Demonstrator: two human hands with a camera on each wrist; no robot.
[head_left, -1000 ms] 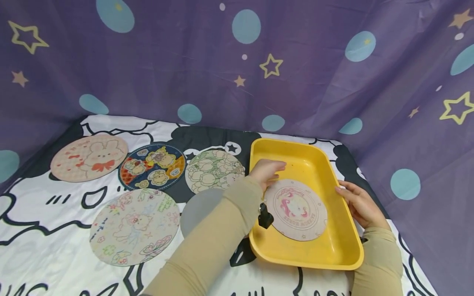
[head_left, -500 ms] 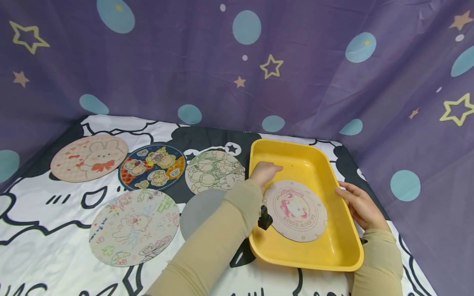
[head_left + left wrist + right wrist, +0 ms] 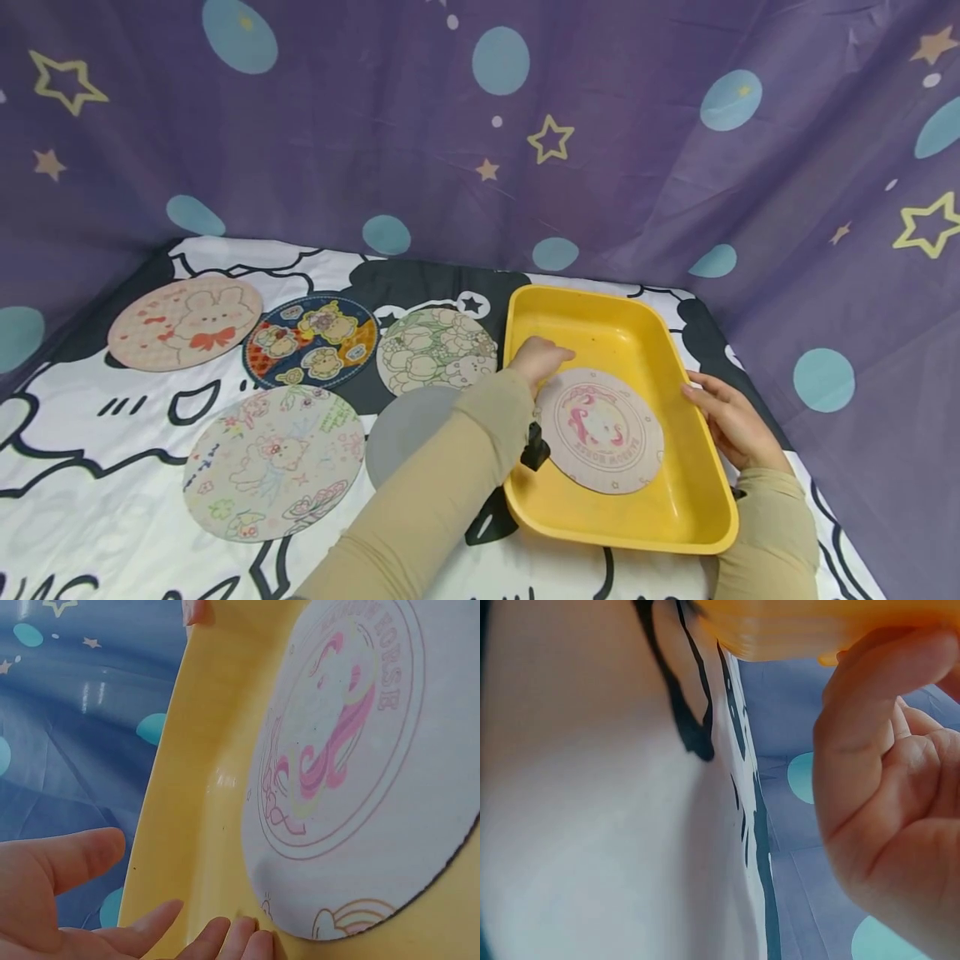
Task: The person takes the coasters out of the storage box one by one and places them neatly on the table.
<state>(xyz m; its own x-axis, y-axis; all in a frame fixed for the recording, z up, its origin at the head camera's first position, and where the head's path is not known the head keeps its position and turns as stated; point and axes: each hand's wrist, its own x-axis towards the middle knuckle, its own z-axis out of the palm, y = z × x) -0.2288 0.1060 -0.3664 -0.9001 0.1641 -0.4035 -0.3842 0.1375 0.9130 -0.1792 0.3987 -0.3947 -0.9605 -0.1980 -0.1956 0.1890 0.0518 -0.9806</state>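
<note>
A yellow tray stands on the cloth, with a pale round mat printed with a pink-maned unicorn lying flat inside. My left hand reaches over the tray's left side, near the mat's far edge. In the left wrist view, the left hand's fingers are fairly straight, their tips at the tray floor close to the mat's edge; the thumb stands apart. At the right side, my right hand holds the tray's rim. In the right wrist view, bent fingers meet the yellow rim.
Left of the tray lie several round mats: a pink rabbit one, a dark blue one, a green floral one, a doodled one and a plain grey one, partly under my left forearm. A purple curtain hangs behind.
My left hand has come slightly nearer to the round mat in the tray, and its fingers have dipped lower. The right hand stays on the rim; the mats look unmoved.
</note>
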